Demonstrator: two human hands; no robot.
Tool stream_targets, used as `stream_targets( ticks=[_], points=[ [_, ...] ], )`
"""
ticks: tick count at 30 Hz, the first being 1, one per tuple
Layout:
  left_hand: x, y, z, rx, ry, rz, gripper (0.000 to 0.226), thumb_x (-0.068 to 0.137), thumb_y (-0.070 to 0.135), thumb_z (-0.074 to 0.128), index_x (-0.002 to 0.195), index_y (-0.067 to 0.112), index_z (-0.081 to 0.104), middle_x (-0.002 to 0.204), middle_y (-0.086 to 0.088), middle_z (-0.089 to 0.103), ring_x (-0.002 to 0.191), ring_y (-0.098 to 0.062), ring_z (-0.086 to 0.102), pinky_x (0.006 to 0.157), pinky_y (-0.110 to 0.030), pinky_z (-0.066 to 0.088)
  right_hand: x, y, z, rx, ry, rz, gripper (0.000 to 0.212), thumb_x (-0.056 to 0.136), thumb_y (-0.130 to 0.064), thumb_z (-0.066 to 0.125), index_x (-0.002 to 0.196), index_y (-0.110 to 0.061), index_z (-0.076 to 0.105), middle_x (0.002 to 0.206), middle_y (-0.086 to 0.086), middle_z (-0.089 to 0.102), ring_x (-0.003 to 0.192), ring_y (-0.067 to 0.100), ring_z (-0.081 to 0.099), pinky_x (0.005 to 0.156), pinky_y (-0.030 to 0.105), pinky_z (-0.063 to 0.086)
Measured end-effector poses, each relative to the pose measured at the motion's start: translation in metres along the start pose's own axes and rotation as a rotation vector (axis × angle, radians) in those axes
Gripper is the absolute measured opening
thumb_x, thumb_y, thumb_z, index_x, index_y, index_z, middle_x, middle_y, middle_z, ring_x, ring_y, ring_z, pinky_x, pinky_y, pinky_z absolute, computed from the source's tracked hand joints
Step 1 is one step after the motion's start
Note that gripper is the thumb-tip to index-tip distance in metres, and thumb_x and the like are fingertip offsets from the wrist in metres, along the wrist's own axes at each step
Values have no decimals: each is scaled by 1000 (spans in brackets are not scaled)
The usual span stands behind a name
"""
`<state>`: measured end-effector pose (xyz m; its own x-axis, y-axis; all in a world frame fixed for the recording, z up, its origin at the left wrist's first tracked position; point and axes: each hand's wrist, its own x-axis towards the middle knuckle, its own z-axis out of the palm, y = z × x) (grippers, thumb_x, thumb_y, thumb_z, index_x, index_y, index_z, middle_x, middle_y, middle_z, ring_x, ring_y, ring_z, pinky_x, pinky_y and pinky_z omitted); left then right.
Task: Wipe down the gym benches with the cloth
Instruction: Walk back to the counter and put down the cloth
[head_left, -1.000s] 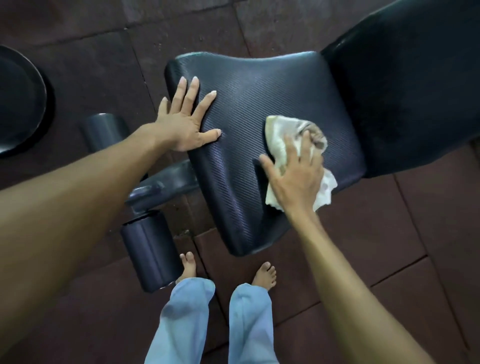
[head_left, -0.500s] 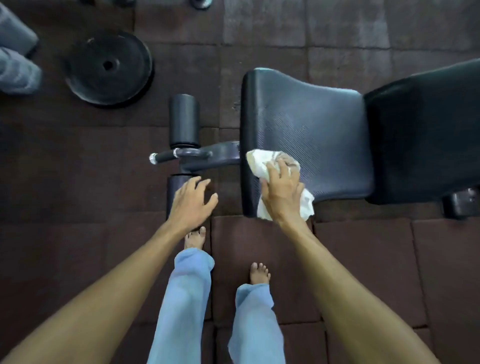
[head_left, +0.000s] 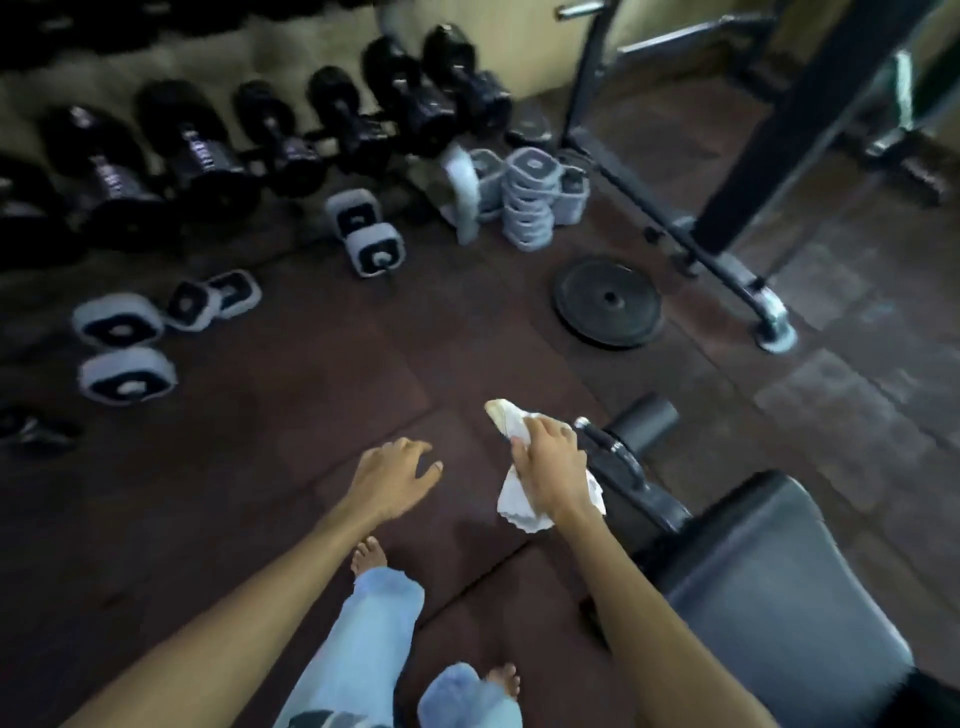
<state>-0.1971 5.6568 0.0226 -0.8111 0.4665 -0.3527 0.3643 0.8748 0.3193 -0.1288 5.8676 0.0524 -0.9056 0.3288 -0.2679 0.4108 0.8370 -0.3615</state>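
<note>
Cloth held off the bench, over the floor

The right hand (head_left: 553, 470) has its grip clamped on the white cloth (head_left: 514, 493), at 10 o'clock from the bench (head_left: 769, 587) pad. The left hand (head_left: 392, 475) hangs empty with fingers apart at 9 o'clock of the cloth, above the floor (head_left: 260, 467).

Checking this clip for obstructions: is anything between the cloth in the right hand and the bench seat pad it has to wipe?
Nothing visible blocks it. The right hand grips the cloth in the air just left of the bench's front bar; the seat pad lies bare to the lower right. The left hand is empty, off to the side.
</note>
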Motion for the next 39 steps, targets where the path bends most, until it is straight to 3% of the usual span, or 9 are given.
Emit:
stream_targets(
  ticks=[4,11,17,19,21,24,27,33,39],
  points=[
    [-42,-100,-39,-89,86,-208,50,95,52,41,132,22,53,132,0,57,123,-20,52,101,-35,37,34,-115,13,-58,-69,-260,35,100,-36,42,125,-15,55,138,0,52,126,29,42,92,49,46],
    [-99,-260,-75,-232,156,-625,51,94,53,38,131,21,53,130,-2,58,119,-22,55,98,-38,41,76,-332,96,-247,-351,-639,37,101,-36,43,133,-21,52,139,-2,52,126,30,42,97,48,41],
    [-170,-351,-83,-426,81,-994,51,95,52,37,131,18,52,132,-6,54,123,-27,51,101,-42,37,82,-496,167,-466,-661,-845,25,92,-35,46,100,-18,61,107,5,66,107,33,58,90,48,48],
    [-192,-376,-79,-506,79,-1113,50,94,51,37,127,17,54,131,-6,55,122,-28,51,100,-43,37,83,-541,192,-559,-740,-933,20,92,-39,48,90,-21,55,106,7,67,107,33,59,91,47,49],
    [-209,-398,-81,-603,124,-1217,49,94,50,36,122,15,56,127,-5,57,117,-28,54,96,-42,40,83,-581,212,-605,-790,-1026,21,92,-41,47,91,-21,56,109,8,66,109,33,58,92,47,48],
    [-220,-440,-93,-679,181,-1327,45,93,49,35,114,15,58,120,-4,61,110,-27,58,89,-40,45,85,-644,236,-624,-821,-1144,25,93,-41,47,95,-19,58,107,6,66,106,31,58,90,45,48],
    [-222,-488,-118,-736,259,-1422,49,94,53,36,119,15,56,124,-6,59,114,-27,56,91,-40,45,93,-711,263,-638,-821,-1258,25,91,-45,47,90,-21,56,102,3,67,104,30,58,90,46,48],
    [-231,-569,-159,-908,398,-1611,52,95,55,38,125,16,53,128,-7,57,115,-27,56,91,-37,44,96,-843,302,-736,-805,-1440,31,93,-42,45,105,-18,61,109,5,66,108,31,57,92,46,47],
    [-269,-655,-172,-919,402,-1666,54,95,56,38,132,18,49,130,-6,57,116,-27,56,92,-39,45,63,-952,356,-812,-845,-1552,19,92,-40,46,88,-23,52,110,4,65,109,31,56,93,46,46]
  ],
)
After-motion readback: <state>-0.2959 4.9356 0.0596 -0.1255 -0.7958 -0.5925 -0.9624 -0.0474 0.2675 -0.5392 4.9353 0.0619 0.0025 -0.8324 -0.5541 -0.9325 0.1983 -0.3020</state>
